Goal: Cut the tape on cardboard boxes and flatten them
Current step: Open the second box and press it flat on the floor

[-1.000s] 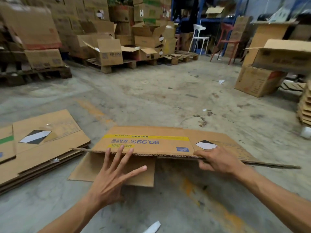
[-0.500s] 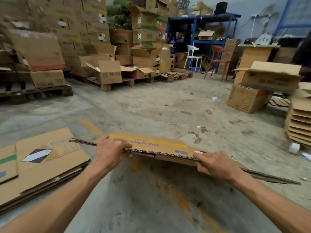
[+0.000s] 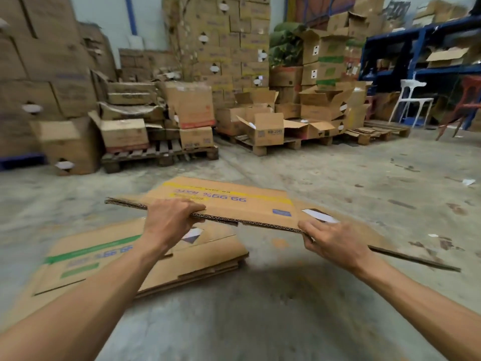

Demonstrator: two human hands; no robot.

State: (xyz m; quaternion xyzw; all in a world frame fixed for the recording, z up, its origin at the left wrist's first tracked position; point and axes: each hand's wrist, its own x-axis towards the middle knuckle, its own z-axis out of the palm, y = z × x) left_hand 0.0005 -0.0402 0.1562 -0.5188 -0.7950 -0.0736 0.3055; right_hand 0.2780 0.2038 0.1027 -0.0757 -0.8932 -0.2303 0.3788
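Observation:
A flattened cardboard box (image 3: 242,204) with a yellow stripe and blue "99.99% RATE" print is held level above the floor. My left hand (image 3: 169,220) grips its near edge on the left side, fingers curled over the top. At the right of that near edge my right hand (image 3: 330,238) clamps the cardboard. Below and to the left lies a stack of flattened boxes (image 3: 145,259) on the concrete, the top one with a green stripe; the held box partly overhangs the stack.
Wooden pallets (image 3: 161,155) loaded with open and closed boxes line the back. Tall box stacks (image 3: 234,43) rise behind them. A white chair (image 3: 413,100) and a red chair (image 3: 466,105) stand at the right by blue shelving (image 3: 421,48). Paper scraps dot the floor.
My left hand went from open beside the flap to gripping the box edge. Both hands have swung the flattened box leftward, over the stack of flat boxes.

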